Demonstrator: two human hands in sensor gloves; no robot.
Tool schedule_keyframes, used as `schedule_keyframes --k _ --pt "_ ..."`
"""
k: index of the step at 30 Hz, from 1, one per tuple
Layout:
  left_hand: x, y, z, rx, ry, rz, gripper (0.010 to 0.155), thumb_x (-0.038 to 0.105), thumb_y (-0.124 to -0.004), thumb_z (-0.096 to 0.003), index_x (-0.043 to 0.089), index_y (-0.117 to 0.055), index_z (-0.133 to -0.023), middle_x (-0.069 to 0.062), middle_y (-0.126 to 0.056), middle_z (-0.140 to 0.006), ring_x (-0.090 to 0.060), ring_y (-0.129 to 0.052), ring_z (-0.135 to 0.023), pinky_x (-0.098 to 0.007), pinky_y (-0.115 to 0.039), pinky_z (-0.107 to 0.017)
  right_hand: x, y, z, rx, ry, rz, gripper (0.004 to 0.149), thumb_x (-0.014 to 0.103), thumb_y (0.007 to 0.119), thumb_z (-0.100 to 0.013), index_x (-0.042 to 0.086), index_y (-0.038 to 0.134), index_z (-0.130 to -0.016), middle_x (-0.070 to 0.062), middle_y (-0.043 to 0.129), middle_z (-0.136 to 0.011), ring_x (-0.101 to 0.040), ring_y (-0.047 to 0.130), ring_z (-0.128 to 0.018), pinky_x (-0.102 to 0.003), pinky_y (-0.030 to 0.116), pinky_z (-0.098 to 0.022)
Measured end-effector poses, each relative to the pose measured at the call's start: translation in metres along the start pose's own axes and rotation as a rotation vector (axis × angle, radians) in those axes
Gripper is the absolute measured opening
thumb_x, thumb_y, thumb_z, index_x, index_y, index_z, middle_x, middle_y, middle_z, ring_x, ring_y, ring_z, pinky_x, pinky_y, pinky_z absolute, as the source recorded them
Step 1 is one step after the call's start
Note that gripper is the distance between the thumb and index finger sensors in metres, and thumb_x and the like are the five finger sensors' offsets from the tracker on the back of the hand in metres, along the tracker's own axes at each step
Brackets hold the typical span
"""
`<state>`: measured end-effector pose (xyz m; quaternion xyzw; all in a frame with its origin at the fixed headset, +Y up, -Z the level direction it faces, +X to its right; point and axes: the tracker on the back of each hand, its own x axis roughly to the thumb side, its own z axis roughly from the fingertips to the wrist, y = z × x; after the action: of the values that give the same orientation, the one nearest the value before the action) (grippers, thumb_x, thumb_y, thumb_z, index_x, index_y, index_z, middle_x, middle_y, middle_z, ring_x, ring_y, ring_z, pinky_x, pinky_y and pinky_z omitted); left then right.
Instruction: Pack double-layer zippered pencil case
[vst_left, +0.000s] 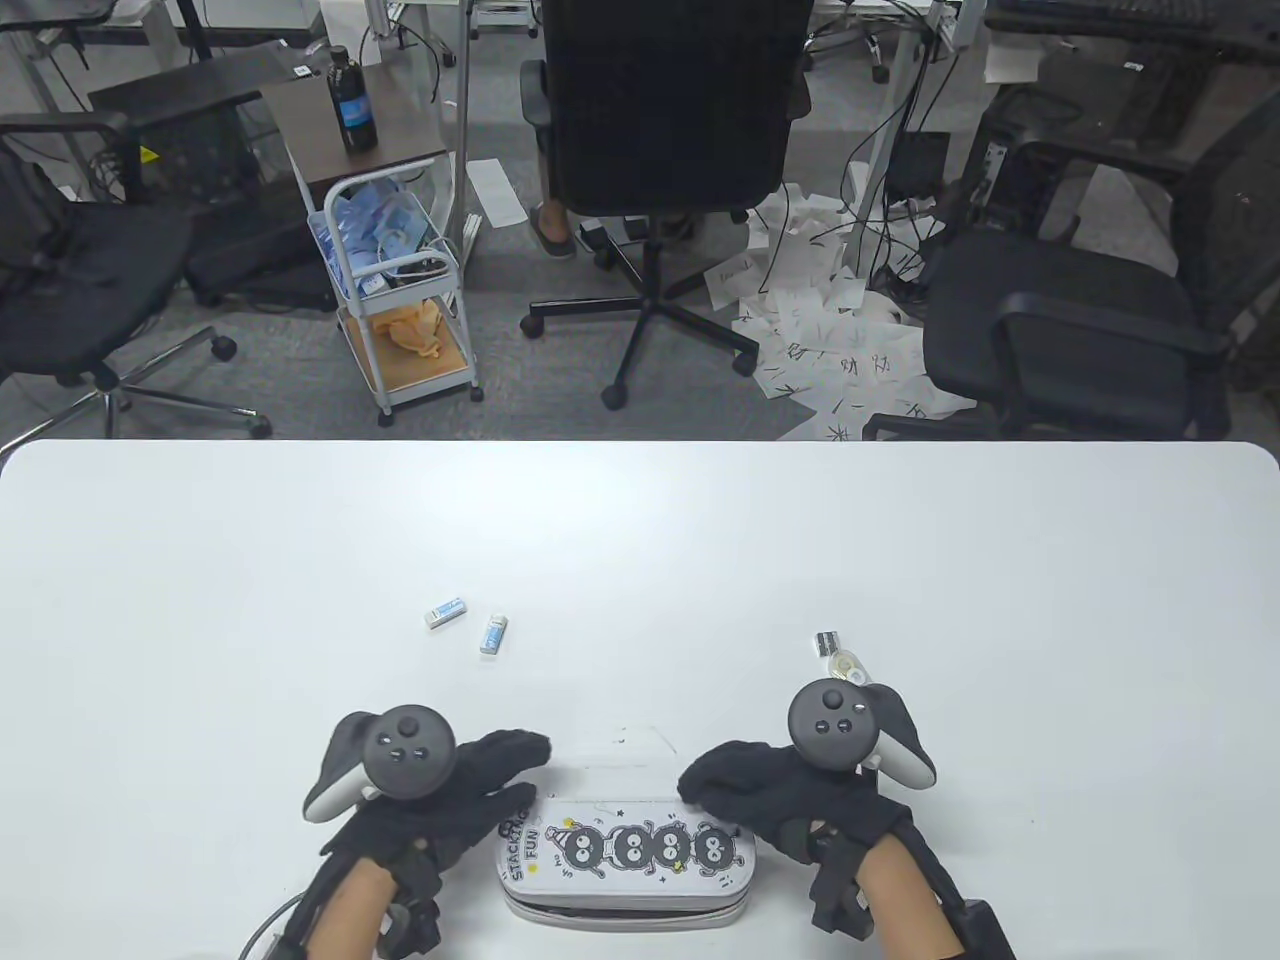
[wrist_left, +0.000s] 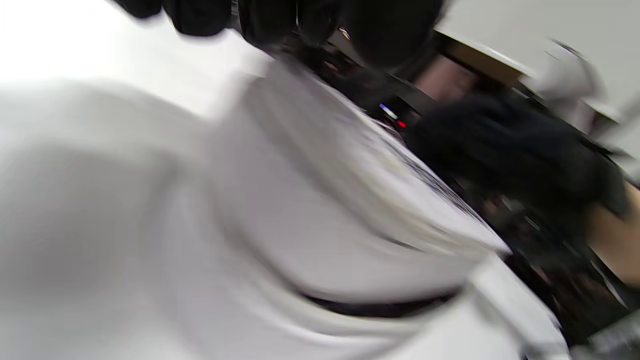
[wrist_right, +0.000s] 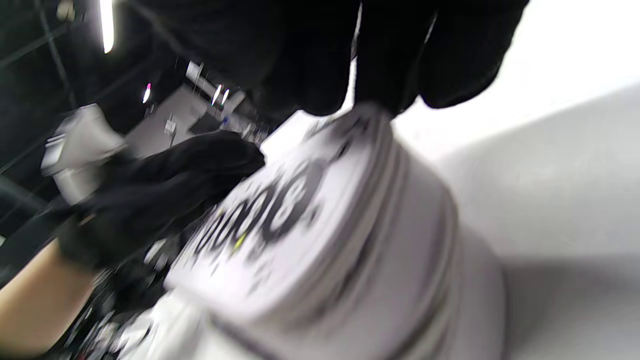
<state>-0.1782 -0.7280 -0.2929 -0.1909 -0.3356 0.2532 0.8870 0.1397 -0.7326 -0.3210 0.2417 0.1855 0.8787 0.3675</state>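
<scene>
Pencil case (vst_left: 628, 850) at near table (vst_left: 640, 540) edge, between both hands
Left hand (vst_left: 440, 800) and right hand (vst_left: 790, 795) grip its far corners; steady one end, lift evenly; erasers (vst_left: 444, 611) lie beyond.

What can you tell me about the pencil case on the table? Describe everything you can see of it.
The pencil case is a white, rounded oblong with stacked layers down its side, lying flat at the near table edge. Its lid shows four black fuzzy cartoon creatures and the word FUN. The lid looks lowered; whether it is zipped cannot be told. The left hand touches its left end, and the right hand rests on its far right corner.
</scene>
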Motion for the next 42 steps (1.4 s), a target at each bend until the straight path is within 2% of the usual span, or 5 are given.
schedule_keyframes --k 5,8,25,30,42 --pt "0.05 -0.046 -0.027 -0.323 0.001 -0.406 0.112 0.06 -0.087 -0.0476 0.022 -0.01 -0.12 -0.03 -0.013 -0.121 -0.069 -0.021 -0.103 -0.085 -0.03 -0.064 -0.01 0.013 -0.005 0.061 0.115 0.339 0.054 0.013 0.073 -0.052 0.039 0.063 -0.098 0.004 0.062 -0.111 -0.035 0.069 -0.093 -0.049 0.07 -0.063" --pt "0.053 -0.052 -0.029 -0.28 0.007 -0.585 0.111 0.057 -0.09 -0.0471 0.03 -0.006 -0.116 -0.028 -0.019 -0.121 -0.061 -0.044 -0.104 -0.082 -0.047 -0.065 -0.009 0.035 -0.016 0.209 0.147 0.406 0.061 0.014 0.075 -0.05 0.043 0.055 -0.1 0.003 0.049 -0.116 -0.037 0.055 -0.098 -0.05 0.064 -0.066" --pt "0.052 -0.053 -0.03 -0.321 0.052 -0.618 0.104 0.056 -0.084 -0.0527 0.035 0.0 -0.111 -0.026 -0.016 -0.121 -0.056 -0.045 -0.105 -0.081 -0.048 -0.069 -0.008 0.035 -0.017 0.116 0.107 0.559 0.039 0.032 0.079 -0.045 0.029 0.08 -0.084 0.003 0.075 -0.09 -0.026 0.072 -0.078 -0.044 0.069 -0.059" --pt "0.046 -0.039 -0.036 -0.432 0.297 -0.693 0.104 0.061 -0.067 -0.059 0.021 0.015 -0.109 -0.035 -0.01 -0.118 -0.059 -0.053 -0.103 -0.08 -0.064 -0.067 0.005 0.02 -0.01 -0.015 0.092 0.733 0.038 0.036 0.077 -0.046 0.028 0.082 -0.083 0.003 0.081 -0.086 -0.022 0.08 -0.072 -0.039 0.075 -0.054" --pt "0.053 -0.029 -0.054 -0.43 0.376 -0.511 0.099 0.067 -0.049 -0.0583 0.015 0.02 -0.107 -0.045 -0.018 -0.114 -0.065 -0.071 -0.09 -0.072 -0.073 -0.065 0.039 0.06 -0.017 0.048 -0.039 0.438 0.038 0.038 0.081 -0.048 0.015 0.086 -0.078 -0.007 0.087 -0.075 -0.023 0.087 -0.062 -0.035 0.082 -0.048"
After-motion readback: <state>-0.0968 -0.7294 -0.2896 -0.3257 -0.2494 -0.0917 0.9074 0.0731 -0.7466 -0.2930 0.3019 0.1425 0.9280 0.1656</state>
